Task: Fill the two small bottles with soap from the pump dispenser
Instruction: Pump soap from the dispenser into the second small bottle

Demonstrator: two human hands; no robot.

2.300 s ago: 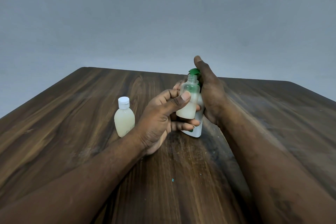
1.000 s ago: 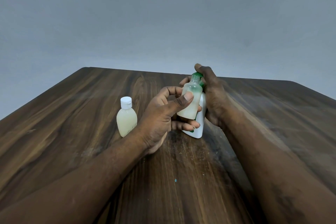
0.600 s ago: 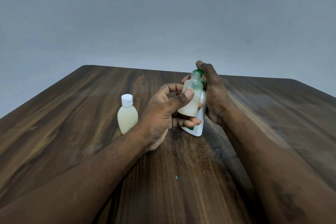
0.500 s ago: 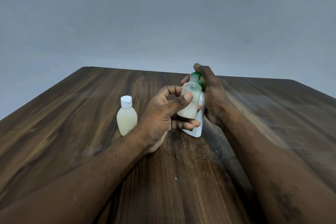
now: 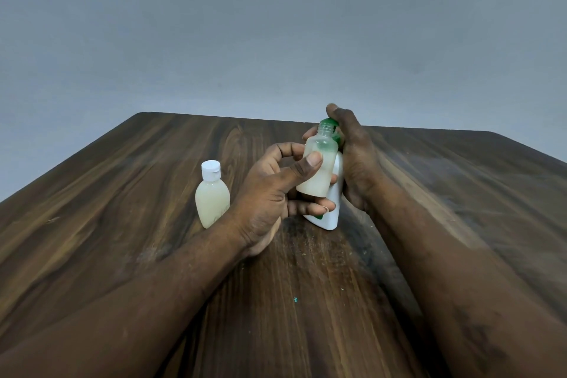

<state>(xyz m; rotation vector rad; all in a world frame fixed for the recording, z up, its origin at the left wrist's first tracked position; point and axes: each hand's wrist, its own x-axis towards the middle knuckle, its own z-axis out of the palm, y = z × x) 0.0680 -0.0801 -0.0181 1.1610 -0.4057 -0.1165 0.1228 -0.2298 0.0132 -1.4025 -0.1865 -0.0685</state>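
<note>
My left hand (image 5: 270,193) grips a small open bottle (image 5: 319,169), tilted, holding pale soap roughly two thirds up. Its neck sits just under the green pump head (image 5: 329,123) of the white dispenser (image 5: 333,212), which stands on the table behind it. My right hand (image 5: 356,159) wraps the dispenser from the right, one finger lying over the pump head. A second small bottle (image 5: 212,196), capped in white and full of pale soap, stands upright left of my left hand. Most of the dispenser is hidden by the bottle and fingers.
A dark wooden table (image 5: 122,224) carries everything; its far edge lies behind the hands and its right edge runs off at the right. A small green speck (image 5: 295,300) lies on the wood near me. A grey wall fills the background.
The hands, open bottle and dispenser stay in nearly the same place. My right finger on the pump head has dipped and risen slightly. The capped bottle has not moved.
</note>
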